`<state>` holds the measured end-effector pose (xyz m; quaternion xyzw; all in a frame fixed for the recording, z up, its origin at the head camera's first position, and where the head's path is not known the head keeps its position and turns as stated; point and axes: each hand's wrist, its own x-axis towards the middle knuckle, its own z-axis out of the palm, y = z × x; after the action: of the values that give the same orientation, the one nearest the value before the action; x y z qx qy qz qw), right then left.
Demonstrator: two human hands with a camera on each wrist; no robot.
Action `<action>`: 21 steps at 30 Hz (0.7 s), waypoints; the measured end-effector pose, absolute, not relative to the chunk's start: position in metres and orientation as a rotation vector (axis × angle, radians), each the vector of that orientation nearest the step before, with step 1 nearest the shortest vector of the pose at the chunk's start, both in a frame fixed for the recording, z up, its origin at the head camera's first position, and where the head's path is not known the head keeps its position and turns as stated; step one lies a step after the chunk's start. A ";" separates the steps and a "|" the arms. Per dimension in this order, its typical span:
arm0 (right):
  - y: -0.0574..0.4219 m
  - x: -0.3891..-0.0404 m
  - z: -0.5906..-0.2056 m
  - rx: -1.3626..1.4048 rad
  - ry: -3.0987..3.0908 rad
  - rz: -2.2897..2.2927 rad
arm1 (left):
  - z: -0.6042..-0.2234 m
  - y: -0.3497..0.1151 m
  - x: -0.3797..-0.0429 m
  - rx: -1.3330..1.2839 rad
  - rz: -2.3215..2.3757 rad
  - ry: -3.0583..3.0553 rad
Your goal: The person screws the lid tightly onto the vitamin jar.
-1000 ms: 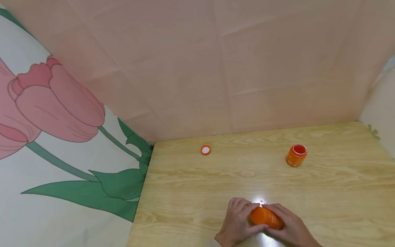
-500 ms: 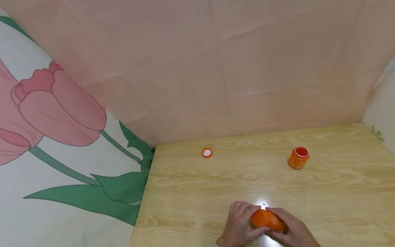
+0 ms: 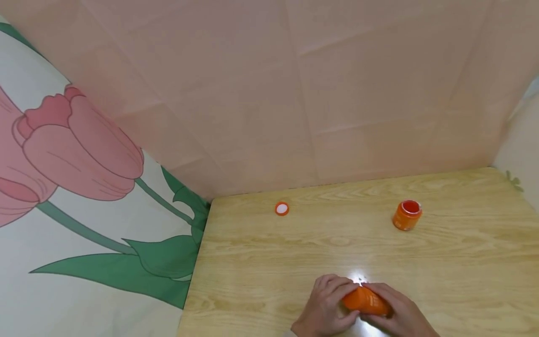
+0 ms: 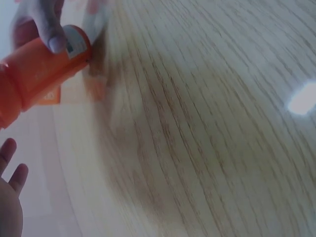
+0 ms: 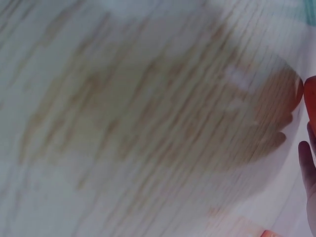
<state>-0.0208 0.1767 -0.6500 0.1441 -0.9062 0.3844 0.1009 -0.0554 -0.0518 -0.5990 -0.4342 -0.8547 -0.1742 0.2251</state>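
An orange plastic bottle point(image 3: 370, 302) lies tilted between both hands at the table's near side in the head view. My left hand point(image 3: 326, 306) grips its left, capped end, with the index finger over the top and the thumb below. Around the body, towards the base, my right hand point(image 3: 402, 311) holds the bottle. The left wrist view shows the bottle point(image 4: 44, 69) with a white label point(image 4: 75, 42) near its base and the other hand's thumb point(image 4: 57, 43) on it. Only a sliver of the orange bottle point(image 5: 311, 96) shows in the right wrist view.
On the wood-grain table point(image 3: 252, 267), an open orange jar point(image 3: 406, 216) with a white rim and red inside stands at the back right. An orange lid point(image 3: 281, 208), white inside facing up, lies at the back left. Pink cloth point(image 3: 303, 93) hangs behind, a tulip-printed sheet point(image 3: 84, 145) at left.
The left index finger has slid further over the bottle's capped end, and the left thumb has shifted slightly left. The right hand keeps its grip. The head view has tilted a little.
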 end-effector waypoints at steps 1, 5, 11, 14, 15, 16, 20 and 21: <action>0.177 -0.021 -0.650 0.427 -2.671 1.132 | -0.599 -0.052 -0.056 -1.217 -0.484 -2.350; 0.178 -0.021 -0.649 0.446 -2.647 1.121 | -0.598 -0.055 -0.058 -1.283 -0.507 -2.334; 0.177 -0.021 -0.648 0.440 -2.629 1.123 | -0.599 -0.055 -0.057 -1.263 -0.516 -2.380; 0.176 -0.019 -0.649 0.422 -2.615 1.102 | -0.601 -0.054 -0.053 -1.160 -0.566 -2.448; 0.175 -0.019 -0.650 0.415 -2.605 1.090 | -0.601 -0.053 -0.052 -1.117 -0.583 -2.465; 0.174 -0.018 -0.651 0.407 -2.598 1.078 | -0.601 -0.053 -0.051 -1.076 -0.603 -2.486; 0.170 -0.015 -0.654 0.345 -2.601 1.063 | -0.602 -0.051 -0.046 -0.925 -0.614 -2.570; 0.169 -0.014 -0.654 0.326 -2.613 1.063 | -0.602 -0.050 -0.046 -0.897 -0.607 -2.589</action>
<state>-0.0138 0.1692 -0.6542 0.1135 -0.9097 0.3700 0.1504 -0.0456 -0.0501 -0.6024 -0.3152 -0.9095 -0.2134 0.1670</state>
